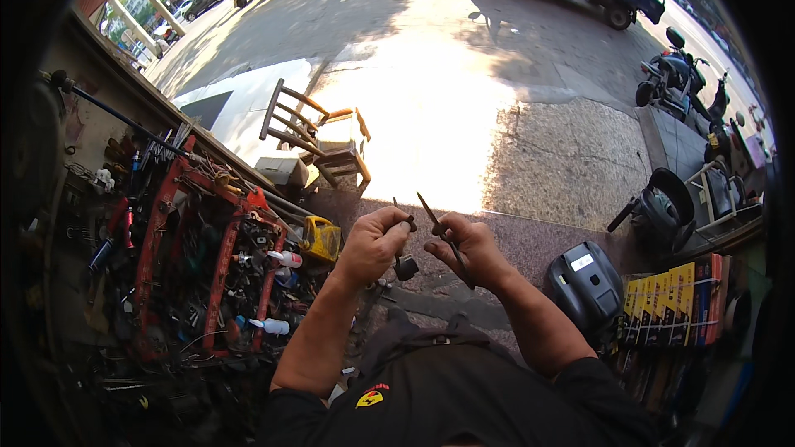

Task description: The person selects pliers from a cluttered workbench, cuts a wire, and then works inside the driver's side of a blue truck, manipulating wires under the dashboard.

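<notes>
- The speckled paving (pixel 571 170) spreads out on the far side of the hands, partly in glaring sun.
- The red metal frame (pixel 222 285) stands among crowded tools and parts to the left, well apart from both hands.
- The wooden chair (pixel 339 134) is farther off, ahead and left, nearer the left hand than the right.
- The black plastic case (pixel 585 283) sits to the right, beyond the right forearm.
- The left hand (pixel 371 250) is closed in a pinch, thumb against forefinger, with little or no gap, on a small dark part.
- The right hand (pixel 476 252) has its fingers curled around a slim dark tool (pixel 429 210); the thumb reaches left, toward the other hand.
- That tool's long axis slants from far left to near right, its tip leaning toward the left hand, just apart from it.
- The small dark part (pixel 406 268) shows a blocky end on the near side of the left fingers, left of the tool; whether the thin point on the far side belongs to it, I cannot tell.
</notes>
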`<state>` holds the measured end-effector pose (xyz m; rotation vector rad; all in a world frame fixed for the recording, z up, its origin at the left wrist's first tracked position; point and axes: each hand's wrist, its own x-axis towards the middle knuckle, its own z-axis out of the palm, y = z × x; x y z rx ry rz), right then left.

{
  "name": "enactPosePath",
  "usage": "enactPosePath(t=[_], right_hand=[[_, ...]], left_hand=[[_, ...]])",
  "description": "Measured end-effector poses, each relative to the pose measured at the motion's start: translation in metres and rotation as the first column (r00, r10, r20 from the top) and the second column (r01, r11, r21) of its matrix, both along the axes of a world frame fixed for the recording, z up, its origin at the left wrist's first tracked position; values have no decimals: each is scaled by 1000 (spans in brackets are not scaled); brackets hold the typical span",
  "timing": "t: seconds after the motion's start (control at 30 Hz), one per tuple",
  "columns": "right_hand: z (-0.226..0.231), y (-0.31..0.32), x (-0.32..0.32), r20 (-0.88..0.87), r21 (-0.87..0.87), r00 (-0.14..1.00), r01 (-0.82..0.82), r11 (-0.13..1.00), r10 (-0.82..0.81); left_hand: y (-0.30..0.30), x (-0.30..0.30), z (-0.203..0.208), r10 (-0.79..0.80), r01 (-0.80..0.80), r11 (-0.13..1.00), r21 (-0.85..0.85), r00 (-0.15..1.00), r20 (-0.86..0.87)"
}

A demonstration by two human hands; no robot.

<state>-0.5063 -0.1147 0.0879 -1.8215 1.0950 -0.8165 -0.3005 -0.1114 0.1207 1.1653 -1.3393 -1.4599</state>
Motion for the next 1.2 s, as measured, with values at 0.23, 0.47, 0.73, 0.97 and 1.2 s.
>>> enactPosePath(t=[0.23,0.47,0.73,0.97,1.2], right_hand=[[-20,10,5,448,322,893,-200,925,38],[-24,13,10,626,392,776,-229,891,-76],[-16,6,19,615,397,774,-139,907,-151],[-10,6,23,481,300,866,-15,954,-138],[-3,10,22,422,221,903,-18,975,-80]], left_hand=[[-5,-6,1,161,-63,972,226,879,-448],[-4,-17,-2,275,-229,960,164,887,-370],[16,-26,-22,222,-222,975,27,948,-226],[8,-20,-18,287,-324,921,-215,939,-190],[25,-17,-22,262,-275,951,-145,960,-103]])
